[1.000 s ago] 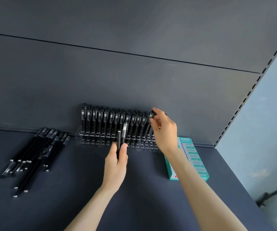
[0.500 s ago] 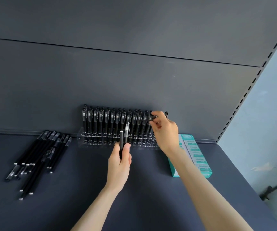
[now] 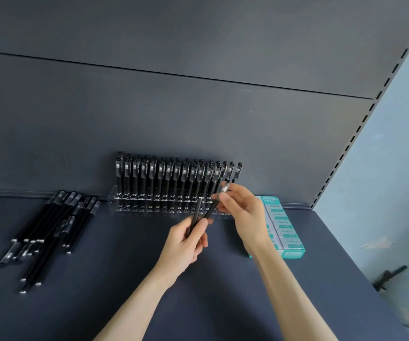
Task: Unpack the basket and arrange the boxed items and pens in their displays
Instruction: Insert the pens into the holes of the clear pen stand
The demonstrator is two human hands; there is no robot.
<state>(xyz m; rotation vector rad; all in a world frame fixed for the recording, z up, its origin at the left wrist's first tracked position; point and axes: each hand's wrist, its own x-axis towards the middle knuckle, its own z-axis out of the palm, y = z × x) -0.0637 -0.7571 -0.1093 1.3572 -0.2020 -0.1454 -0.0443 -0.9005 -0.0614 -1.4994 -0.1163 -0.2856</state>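
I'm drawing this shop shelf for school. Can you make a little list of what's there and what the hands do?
Left hand: holds two slim black pens
Right hand: pinches the top of one of them
Display: clear plastic rack holding upright black pens
Left of rack: loose pile of black pens lying flat
Right of rack: teal and white box

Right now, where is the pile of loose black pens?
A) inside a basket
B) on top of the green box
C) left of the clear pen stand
C: the loose pens lie flat on the shelf, left of the clear pen stand; the green box sits on the stand's other side.
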